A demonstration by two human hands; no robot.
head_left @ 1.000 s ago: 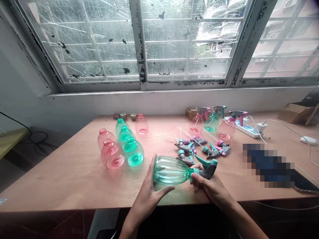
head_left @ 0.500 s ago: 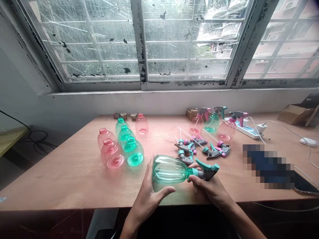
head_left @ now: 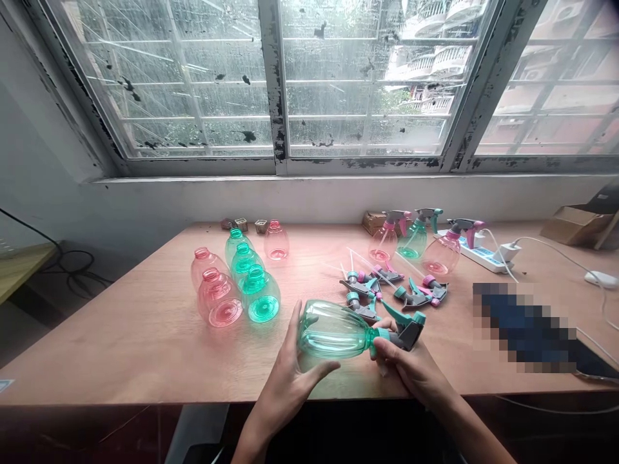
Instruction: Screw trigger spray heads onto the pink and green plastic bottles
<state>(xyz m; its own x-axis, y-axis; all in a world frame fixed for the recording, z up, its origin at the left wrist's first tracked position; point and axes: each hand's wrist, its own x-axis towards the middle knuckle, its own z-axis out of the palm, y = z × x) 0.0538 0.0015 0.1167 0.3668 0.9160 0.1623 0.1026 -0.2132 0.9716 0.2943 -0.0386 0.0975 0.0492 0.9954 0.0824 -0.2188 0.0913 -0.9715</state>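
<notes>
left hand (head_left: 290,374): gripping the green bottle (head_left: 333,332) round its base end, thumb on the near side, fingers on the far side.
right hand (head_left: 411,367): closed round the bottle neck where the trigger head (head_left: 403,325) sits; thumb and fingers pinch the teal collar.
green bottle: lying on its side, held just above the near edge of the table (head_left: 145,341), base to the left, neck to the right. Clear teal, looks empty.
trigger head: grey and teal, on the neck, nozzle pointing right, lever up. Can't tell if it is screwed fully home.
loose heads (head_left: 387,287): small heap of grey/teal/pink triggers with dip tubes, just beyond the held bottle, mid-table.
open bottles (head_left: 236,283): cluster left of centre, pink and green, no heads, lying or tilted with bases toward the camera; one more pink bottle (head_left: 276,240) farther back.
finished bottles (head_left: 416,238): three upright at far right with heads on, pink, green, pink.
power strip (head_left: 476,251): white, right behind those three, cables running right.
box (head_left: 573,222): cardboard, far right corner.
small blocks (head_left: 244,225): at the far edge, near the wall.
blurred patch (head_left: 527,325): pixelated dark object on the right of the table, not readable.
window (head_left: 290,77): dirty, barred, along the far wall.
</notes>
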